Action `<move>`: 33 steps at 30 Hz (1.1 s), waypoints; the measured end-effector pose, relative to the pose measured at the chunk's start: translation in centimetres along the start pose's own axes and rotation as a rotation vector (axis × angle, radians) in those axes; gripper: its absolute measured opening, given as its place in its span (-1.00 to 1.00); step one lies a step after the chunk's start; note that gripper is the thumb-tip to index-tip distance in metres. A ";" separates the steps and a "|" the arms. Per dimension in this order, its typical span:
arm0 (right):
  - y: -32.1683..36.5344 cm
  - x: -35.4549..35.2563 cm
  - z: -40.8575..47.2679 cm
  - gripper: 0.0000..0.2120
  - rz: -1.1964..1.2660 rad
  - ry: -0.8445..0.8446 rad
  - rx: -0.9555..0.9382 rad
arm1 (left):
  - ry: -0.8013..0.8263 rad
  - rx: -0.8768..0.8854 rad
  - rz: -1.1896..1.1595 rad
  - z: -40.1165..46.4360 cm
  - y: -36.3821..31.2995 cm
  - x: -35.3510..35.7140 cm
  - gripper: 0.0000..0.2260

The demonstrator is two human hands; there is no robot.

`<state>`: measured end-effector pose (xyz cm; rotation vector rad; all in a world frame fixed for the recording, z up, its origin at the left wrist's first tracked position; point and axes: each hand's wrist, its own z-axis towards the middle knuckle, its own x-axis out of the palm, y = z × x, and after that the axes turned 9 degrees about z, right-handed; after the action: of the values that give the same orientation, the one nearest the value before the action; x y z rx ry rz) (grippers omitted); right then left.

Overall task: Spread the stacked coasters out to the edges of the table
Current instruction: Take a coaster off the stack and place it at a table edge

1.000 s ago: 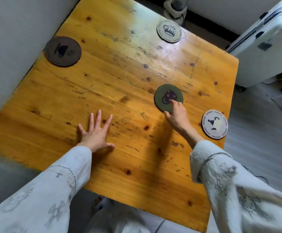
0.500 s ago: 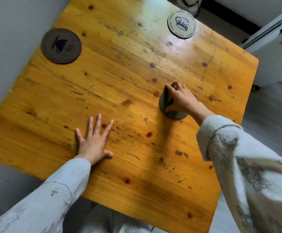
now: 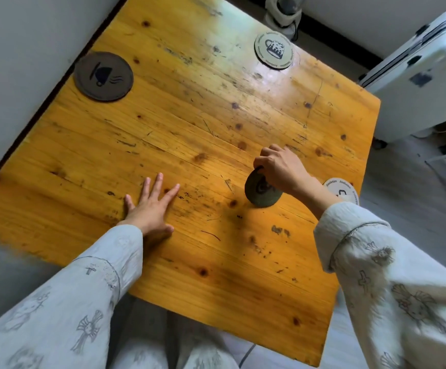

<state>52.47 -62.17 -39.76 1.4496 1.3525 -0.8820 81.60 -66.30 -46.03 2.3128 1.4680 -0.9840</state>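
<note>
Coaster (image 3: 261,191), green, looks thin, light and stiff; right hand (image 3: 280,169) fingers pinch its far rim, tilting it off the bench (image 3: 190,123); left hand (image 3: 151,209) lies flat, fingers spread.

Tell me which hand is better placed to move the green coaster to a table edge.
Right. The right hand already grips the green coaster, tilted up off the table. The left hand lies flat, apart from it.
</note>
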 end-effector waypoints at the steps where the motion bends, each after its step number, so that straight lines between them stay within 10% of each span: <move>1: 0.6 -0.3 -0.7 -0.78 0.008 -0.017 0.005 | -0.020 0.017 -0.010 -0.3 0.4 -0.4 -0.12; 17: 19.5 1.0 -8.6 -0.95 1.519 -0.142 0.578 | -0.117 -0.059 -1.455 -12.1 0.8 1.9 -0.69; 33: 22.1 7.0 -8.2 -0.83 1.638 -0.046 0.979 | -0.276 -0.114 -1.070 -11.1 3.9 2.4 -0.67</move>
<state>74.51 -51.23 -40.44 2.4485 -0.6803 -0.3296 90.21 -60.68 -39.89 1.1244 2.5481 -1.2907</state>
